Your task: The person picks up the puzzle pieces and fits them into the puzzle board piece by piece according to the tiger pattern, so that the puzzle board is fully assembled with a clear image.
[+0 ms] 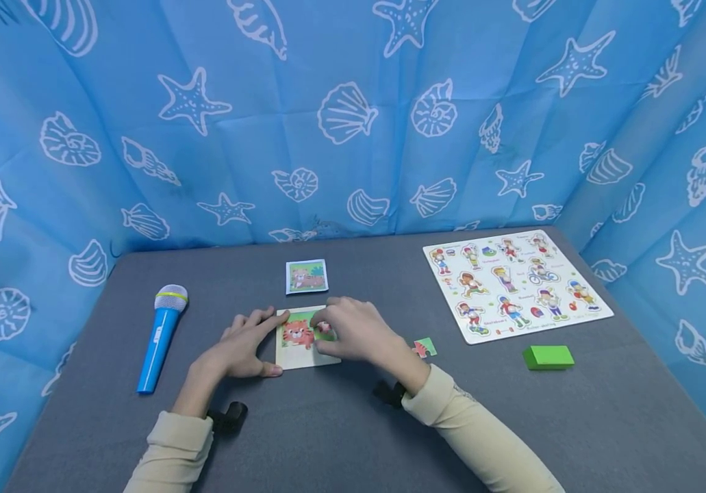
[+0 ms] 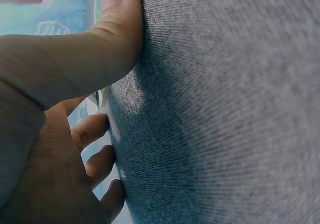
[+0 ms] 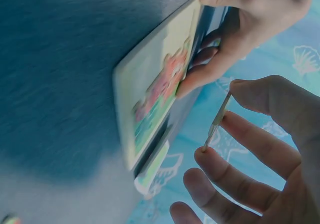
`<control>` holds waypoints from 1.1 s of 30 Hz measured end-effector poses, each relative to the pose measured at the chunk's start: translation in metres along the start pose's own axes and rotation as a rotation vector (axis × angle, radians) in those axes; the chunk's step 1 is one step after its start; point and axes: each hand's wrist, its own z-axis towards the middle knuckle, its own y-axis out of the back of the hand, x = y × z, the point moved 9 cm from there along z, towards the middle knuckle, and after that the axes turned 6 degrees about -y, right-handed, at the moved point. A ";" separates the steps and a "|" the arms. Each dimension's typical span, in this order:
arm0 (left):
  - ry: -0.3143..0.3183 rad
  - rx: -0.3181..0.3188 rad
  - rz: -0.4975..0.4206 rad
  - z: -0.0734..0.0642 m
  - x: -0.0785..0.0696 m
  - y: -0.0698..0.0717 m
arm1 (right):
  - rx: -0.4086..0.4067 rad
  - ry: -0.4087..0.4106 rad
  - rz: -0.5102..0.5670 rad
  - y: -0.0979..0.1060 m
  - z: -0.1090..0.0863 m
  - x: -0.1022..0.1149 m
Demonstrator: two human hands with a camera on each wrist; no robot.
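A small wooden tiger puzzle board lies flat on the dark grey table. My left hand rests at its left side, thumb and forefinger spread and touching two corners. Over the board's right part is my right hand. It pinches a thin puzzle piece between thumb and fingertips; the right wrist view shows the piece edge-on, raised off the board. The orange tiger's head is visible in the board. Right of my right wrist lies a loose red and green puzzle piece.
Behind the board lies a small picture card or tile. A blue toy microphone lies at left. At right are a white puzzle board with sports figures and a green block. A blue seashell curtain borders the table's back.
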 end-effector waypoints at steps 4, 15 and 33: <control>0.000 0.004 -0.004 -0.001 -0.001 0.000 | 0.031 0.002 -0.024 -0.006 0.010 0.013; -0.014 -0.005 -0.006 -0.002 -0.002 0.002 | 0.067 -0.001 -0.060 -0.034 0.026 0.029; -0.024 -0.030 -0.029 0.001 0.004 -0.003 | 0.111 0.008 -0.143 -0.057 0.027 0.035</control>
